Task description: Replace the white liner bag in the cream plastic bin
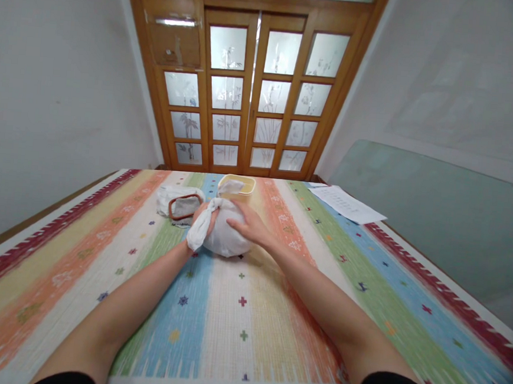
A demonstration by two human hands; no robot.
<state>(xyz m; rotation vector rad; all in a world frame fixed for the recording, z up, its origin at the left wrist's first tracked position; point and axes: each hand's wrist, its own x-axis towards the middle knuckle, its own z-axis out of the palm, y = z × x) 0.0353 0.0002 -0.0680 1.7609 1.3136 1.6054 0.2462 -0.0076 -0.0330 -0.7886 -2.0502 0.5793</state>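
Note:
A round, full white bag [230,237], thin and soft like plastic or cloth, rests on the striped tablecloth between my hands. Its top is gathered in a knot, and a loose white tail hangs down over my left wrist. On the bag's left side, my left hand [200,211] holds it, with most of the fingers hidden behind the knot and tail. My right hand [251,225] curves round the upper right side, thumb in front and fingers over the far side. What the bag contains is hidden.
Just behind the bag stands a yellow plastic container [248,186] with something whitish in it. Left of my hands lies a crumpled white bag [164,199] with a brown-rimmed rectangular piece [185,206]. A printed paper sheet [346,205] lies at the table's far right edge.

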